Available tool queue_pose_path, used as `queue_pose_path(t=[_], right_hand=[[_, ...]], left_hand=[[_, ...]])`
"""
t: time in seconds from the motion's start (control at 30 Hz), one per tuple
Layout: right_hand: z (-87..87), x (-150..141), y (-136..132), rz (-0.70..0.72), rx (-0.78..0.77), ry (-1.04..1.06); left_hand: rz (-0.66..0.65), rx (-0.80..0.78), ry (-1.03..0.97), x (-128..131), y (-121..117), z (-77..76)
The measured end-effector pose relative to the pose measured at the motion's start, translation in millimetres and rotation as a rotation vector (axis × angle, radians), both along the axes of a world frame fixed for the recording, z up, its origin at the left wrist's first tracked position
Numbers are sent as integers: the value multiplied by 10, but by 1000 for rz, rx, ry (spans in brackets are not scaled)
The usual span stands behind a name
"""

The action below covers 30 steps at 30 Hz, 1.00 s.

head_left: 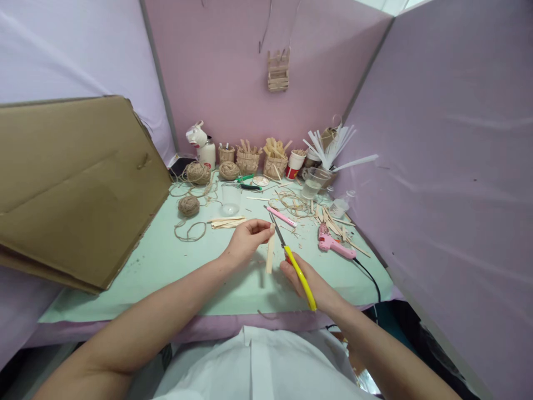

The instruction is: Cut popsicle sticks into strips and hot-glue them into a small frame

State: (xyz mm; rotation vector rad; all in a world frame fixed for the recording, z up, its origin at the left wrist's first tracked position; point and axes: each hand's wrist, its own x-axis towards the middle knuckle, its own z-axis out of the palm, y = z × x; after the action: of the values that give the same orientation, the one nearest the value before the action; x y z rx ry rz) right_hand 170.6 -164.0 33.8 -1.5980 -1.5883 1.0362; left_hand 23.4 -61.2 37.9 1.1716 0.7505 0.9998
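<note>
Between the thumb and fingers of my left hand (250, 236) is the top end of a flat wooden craft stick (270, 256), which hangs down over the table. My right hand (302, 275) grips a pair of scissors with yellow handles (300, 278). The scissor blades point up and away from me, next to the stick's pinched end. Whether the blades touch the stick I cannot tell. Beyond the blades, a pink pen-shaped tool (281, 216) lies on the table.
A pink glue gun (335, 244) with a black cord lies at right, beside scattered wood pieces (331, 222). Twine balls (189, 206), a clear plastic cup (231, 199) and thin sticks (227, 222) lie left of centre. Cardboard (75, 189) leans at left. Stick-filled baskets (275, 166) line the back.
</note>
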Motion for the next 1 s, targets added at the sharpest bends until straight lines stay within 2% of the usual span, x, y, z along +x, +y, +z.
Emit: queue_pose_path(t=[0.37, 0.7, 1.0], right_hand=[[12, -32, 17, -32, -28, -11], [-4, 29, -17, -33, -11, -94], [15, 125, -6, -33, -1, 31]], left_hand=[[13, -17, 11, -3, 16, -34], [-52, -76, 37, -22, 48, -30], [-58, -30, 81, -27, 10, 39]])
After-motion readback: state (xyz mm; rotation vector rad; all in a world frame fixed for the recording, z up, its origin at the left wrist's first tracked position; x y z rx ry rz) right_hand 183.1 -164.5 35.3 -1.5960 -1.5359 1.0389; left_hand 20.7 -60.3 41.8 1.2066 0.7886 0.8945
